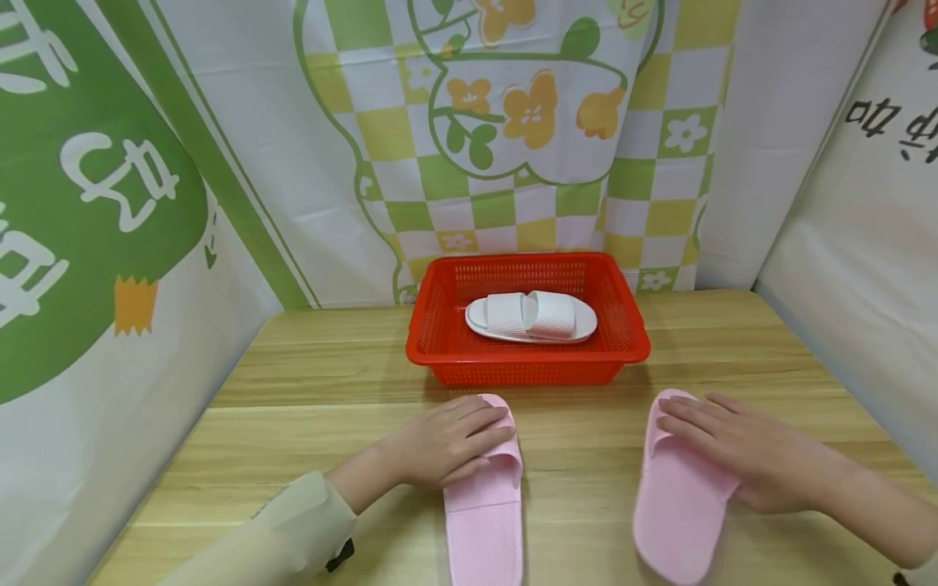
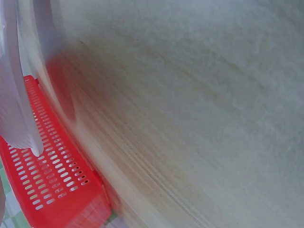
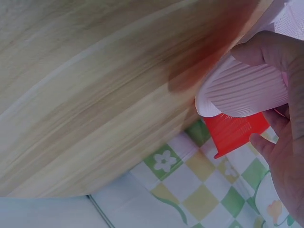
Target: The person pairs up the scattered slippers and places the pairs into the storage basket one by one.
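Observation:
A pink slipper (image 1: 485,529) lies lengthwise on the table, its toe towards the basket. My left hand (image 1: 440,443) grips it over the strap, fingers bent across the top; the thumb is hidden. To the right is a second pink slipper (image 1: 677,521), slightly slanted. My right hand (image 1: 762,452) holds its strap from the right side, fingers over the top. In the right wrist view, a digit of the right hand (image 3: 289,156) presses the ribbed strap of this slipper (image 3: 247,88). The left wrist view shows only a pale slipper edge (image 2: 16,104), with the left hand mostly out of frame.
A red perforated basket (image 1: 528,373) stands behind the slippers, near the back of the wooden table (image 1: 330,366). White slippers (image 1: 506,316) lie inside it. Printed cloth (image 1: 352,163) hangs behind and on both sides of the table.

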`<state>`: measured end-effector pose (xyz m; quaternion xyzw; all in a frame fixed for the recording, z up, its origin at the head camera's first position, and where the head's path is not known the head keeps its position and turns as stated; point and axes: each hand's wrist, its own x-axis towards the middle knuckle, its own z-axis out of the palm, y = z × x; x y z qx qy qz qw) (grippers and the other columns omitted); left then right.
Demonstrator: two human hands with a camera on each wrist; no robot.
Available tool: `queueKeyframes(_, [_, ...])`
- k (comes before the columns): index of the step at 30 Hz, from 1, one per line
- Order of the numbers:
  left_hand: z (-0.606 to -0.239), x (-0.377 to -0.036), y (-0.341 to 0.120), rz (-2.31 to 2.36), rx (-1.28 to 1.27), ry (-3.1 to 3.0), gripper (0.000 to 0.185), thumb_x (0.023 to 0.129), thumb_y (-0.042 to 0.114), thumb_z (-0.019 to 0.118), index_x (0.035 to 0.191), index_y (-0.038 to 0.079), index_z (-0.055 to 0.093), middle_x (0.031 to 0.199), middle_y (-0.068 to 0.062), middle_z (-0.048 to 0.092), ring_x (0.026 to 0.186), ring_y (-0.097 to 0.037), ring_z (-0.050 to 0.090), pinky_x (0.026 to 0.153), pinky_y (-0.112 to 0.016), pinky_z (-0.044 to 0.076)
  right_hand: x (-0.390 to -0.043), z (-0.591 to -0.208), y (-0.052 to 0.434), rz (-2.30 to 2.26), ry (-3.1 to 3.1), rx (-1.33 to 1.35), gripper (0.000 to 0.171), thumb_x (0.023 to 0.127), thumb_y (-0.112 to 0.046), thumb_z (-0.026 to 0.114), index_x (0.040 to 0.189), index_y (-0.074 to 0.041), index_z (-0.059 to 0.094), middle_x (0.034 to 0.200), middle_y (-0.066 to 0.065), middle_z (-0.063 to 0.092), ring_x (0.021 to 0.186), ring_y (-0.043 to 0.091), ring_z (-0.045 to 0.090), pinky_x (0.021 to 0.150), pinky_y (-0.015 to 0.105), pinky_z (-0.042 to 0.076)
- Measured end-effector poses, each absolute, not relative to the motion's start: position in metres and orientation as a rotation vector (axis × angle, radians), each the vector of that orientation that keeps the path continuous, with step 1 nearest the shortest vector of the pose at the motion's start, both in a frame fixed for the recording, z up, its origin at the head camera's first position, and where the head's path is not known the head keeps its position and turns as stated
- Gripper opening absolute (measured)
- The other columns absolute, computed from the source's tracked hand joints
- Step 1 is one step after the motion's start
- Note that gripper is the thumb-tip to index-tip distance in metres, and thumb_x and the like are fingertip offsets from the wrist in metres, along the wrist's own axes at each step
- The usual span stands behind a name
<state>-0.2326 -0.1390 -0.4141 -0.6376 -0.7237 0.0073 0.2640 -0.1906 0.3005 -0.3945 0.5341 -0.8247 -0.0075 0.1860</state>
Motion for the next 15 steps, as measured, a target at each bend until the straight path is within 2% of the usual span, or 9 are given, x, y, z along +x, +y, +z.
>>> queueKeyframes(10, [-0.406,-0.229,-0.143,0.027,-1.684,-1.941,0.043,0.100,0.030,0.041,0.129,0.004,0.059,0.123,-0.012,0.061,0.113,-0.028,0.055,0.105,-0.039,0.039,-0.189,-0.384,0.292,-0.005,-2.335,1.455,0.102,0.046,-0.009,0.079,0.141,-0.001,0.045,0.141,0.019,0.048,0.127,0.033,0.045,0.116,0.030,0.005])
queueKeyframes(15, [-0.399,-0.225,-0.146,0.016,-1.650,-1.917,0.042,0.097,0.029,0.045,0.128,0.004,0.059,0.122,-0.013,0.061,0.111,-0.030,0.056,0.104,-0.041,0.040,-0.186,-0.378,0.288,0.008,-2.341,1.434,0.098,0.050,-0.013,0.079,0.142,-0.002,0.045,0.141,0.018,0.048,0.125,0.033,0.047,0.115,0.028,0.005])
